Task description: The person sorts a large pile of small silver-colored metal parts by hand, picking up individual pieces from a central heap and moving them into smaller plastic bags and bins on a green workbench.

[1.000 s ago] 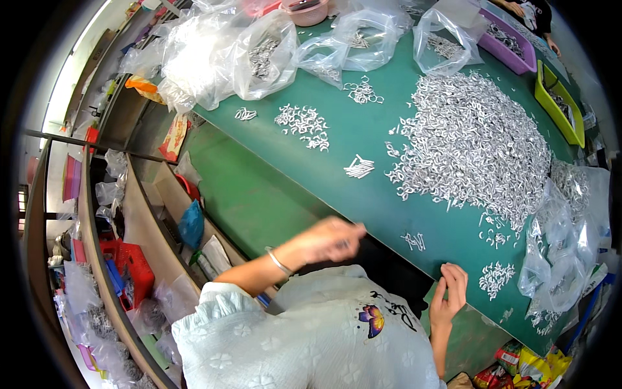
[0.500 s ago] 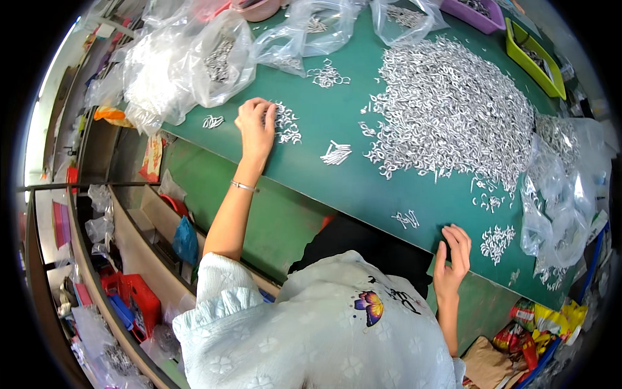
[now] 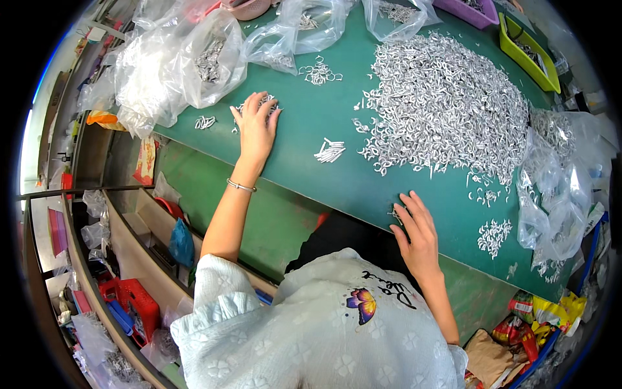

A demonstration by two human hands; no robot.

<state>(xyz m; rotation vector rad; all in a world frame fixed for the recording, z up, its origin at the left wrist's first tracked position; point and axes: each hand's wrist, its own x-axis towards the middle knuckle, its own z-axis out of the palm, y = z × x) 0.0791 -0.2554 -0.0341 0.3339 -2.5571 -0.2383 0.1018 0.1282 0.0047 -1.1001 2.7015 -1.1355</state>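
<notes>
My left hand lies over a small pile of silvery hook-shaped metal pieces on the green table, its fingers spread. Some pieces show between and beside the fingers; the rest are covered. At the front edge, my right hand reaches over a few thin metal pieces, mostly hidden by its fingertips. Those fingers are stretched out. Between the hands sits a small bunch of straight metal pins. A large heap of small curved metal pieces covers the table's right half.
Small groups of metal pieces lie at the left, farther back and near the right front. Plastic bags line the back left; another bag sits right. A purple basin and green tray stand behind.
My left hand has spread its fingers and now covers the pile that lay beside it. My right hand has moved left and away from me, over the thin pieces at the edge.
</notes>
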